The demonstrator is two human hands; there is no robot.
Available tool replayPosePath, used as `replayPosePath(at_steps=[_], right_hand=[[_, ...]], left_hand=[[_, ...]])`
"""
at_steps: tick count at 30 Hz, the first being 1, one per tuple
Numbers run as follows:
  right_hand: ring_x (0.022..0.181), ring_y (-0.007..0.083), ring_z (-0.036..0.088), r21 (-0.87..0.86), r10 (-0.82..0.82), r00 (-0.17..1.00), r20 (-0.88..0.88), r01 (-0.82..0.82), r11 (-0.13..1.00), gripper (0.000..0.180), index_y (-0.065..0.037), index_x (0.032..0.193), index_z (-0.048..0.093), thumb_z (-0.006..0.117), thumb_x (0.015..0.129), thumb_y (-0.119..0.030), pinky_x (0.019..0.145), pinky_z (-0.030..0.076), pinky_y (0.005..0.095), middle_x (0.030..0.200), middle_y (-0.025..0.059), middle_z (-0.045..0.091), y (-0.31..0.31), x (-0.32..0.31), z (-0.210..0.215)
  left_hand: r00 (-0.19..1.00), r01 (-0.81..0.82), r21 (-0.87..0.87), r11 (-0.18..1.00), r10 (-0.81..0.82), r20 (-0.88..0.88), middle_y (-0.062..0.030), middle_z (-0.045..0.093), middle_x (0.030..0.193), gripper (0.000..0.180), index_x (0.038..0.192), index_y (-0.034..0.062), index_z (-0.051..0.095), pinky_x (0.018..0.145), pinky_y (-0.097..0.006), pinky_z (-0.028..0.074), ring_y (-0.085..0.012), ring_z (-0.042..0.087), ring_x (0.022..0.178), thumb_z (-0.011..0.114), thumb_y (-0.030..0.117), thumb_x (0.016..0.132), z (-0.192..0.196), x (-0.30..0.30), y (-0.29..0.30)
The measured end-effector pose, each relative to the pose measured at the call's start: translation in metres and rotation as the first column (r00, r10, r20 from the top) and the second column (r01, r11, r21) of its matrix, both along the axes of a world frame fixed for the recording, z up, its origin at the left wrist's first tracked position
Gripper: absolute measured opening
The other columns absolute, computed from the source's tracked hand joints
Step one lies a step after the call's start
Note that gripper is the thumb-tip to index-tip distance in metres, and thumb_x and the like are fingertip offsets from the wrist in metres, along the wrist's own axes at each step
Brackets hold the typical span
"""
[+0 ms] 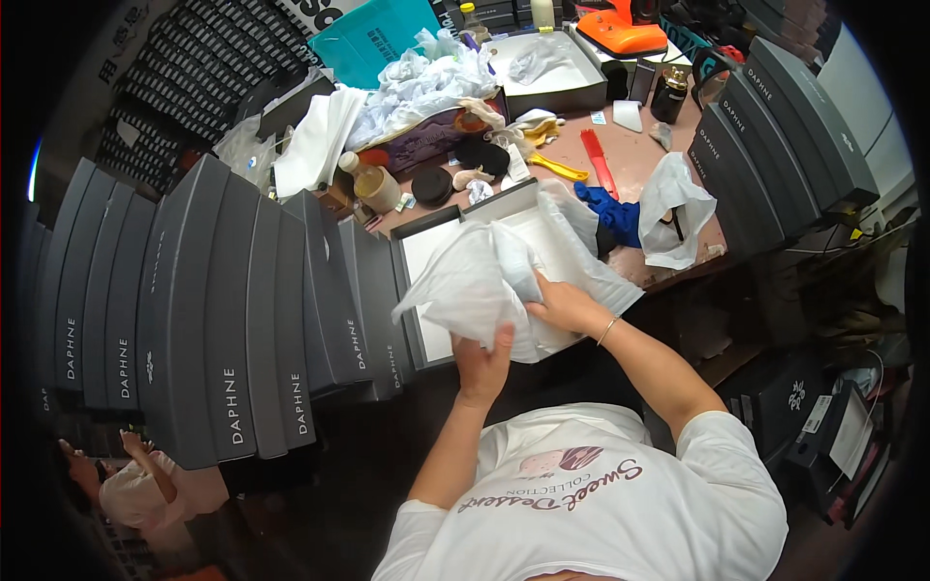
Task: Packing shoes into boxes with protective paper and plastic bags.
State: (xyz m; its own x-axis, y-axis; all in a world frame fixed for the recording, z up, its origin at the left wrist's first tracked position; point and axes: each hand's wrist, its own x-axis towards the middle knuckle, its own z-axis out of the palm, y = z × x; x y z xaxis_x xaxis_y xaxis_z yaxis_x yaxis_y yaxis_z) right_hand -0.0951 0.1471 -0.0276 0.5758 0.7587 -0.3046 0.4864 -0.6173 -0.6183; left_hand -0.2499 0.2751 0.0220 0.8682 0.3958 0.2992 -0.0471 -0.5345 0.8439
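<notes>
An open grey shoe box (423, 225) lies in front of me at the table's near edge, lined with white tissue paper (465, 281). My left hand (483, 363) grips the lower edge of a big sheet of that paper and holds it up over the box. My right hand (565, 305) presses on the paper inside the box, fingers closed around a fold. What lies under the paper is hidden.
Tall stacks of grey shoe boxes (232, 310) stand to my left and more (775, 136) at the right. The table holds a bottle (373, 182), a red tool (598, 160), a blue cloth (612, 215), a white bag (673, 208), another open box (547, 73) and crumpled paper (421, 82). Another person (136, 489) is at lower left.
</notes>
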Motion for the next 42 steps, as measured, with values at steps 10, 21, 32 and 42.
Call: replayPosePath(at_steps=[10, 21, 32, 42], right_hand=[[0.100, 0.0379, 0.058, 0.088, -0.188, 0.952, 0.242, 0.171, 0.981, 0.042, -0.002, 0.110, 0.058, 0.066, 0.069, -0.010, 0.083, 0.049, 0.0440, 0.106, 0.0211, 0.060, -0.070, 0.023, 0.071], [0.100, 0.0403, 0.059, 0.151, -0.516, 0.598, 0.613, 0.552, 0.820, 0.026, -0.007, 0.111, 0.062, 0.059, 0.085, -0.010, 0.081, 0.049, 0.0439, 0.109, 0.0217, 0.061, -0.207, 0.163, 0.073], [0.077, 0.0288, 0.066, 0.619, -0.389, 0.734, 0.556, -0.055, 0.783, 0.012, 0.000, 0.097, 0.063, 0.057, 0.089, -0.007, 0.071, 0.051, 0.0331, 0.086, 0.0164, 0.067, -0.116, 0.145, 0.256], [0.076, 0.0323, 0.059, 0.587, 0.679, 0.668, 0.304, -0.693, 0.419, 0.012, -0.003, 0.094, 0.056, 0.056, 0.082, -0.005, 0.068, 0.048, 0.0412, 0.081, 0.0124, 0.056, -0.008, -0.108, 0.194]], left_hand=[[0.935, 0.350, -0.148, 0.925, -0.355, -0.008, -0.0244, 0.035, 0.145, 0.054, 0.132, -0.0056, 0.045, 0.113, -0.041, 0.020, -0.0369, 0.029, 0.137, 0.050, 0.021, 0.086, -0.004, 0.038, -0.005], [0.956, 0.268, 0.781, 0.564, -0.054, -0.288, -0.0232, 0.054, 0.124, 0.076, 0.112, -0.0030, 0.061, 0.104, -0.046, 0.029, -0.0365, 0.050, 0.117, 0.070, 0.058, 0.068, -0.070, 0.130, -0.010], [0.972, 0.207, -0.446, 0.871, -0.235, -0.009, -0.0144, 0.063, 0.114, 0.042, 0.122, 0.0004, 0.058, 0.096, -0.035, 0.044, -0.0247, 0.060, 0.107, 0.060, 0.028, 0.090, -0.018, 0.139, 0.021], [0.861, 0.393, -0.909, 0.138, -0.402, 0.311, -0.0146, 0.056, 0.123, 0.051, 0.137, 0.0050, 0.040, 0.081, -0.034, 0.054, -0.0237, 0.061, 0.102, 0.057, 0.010, 0.090, -0.001, 0.017, 0.004]])
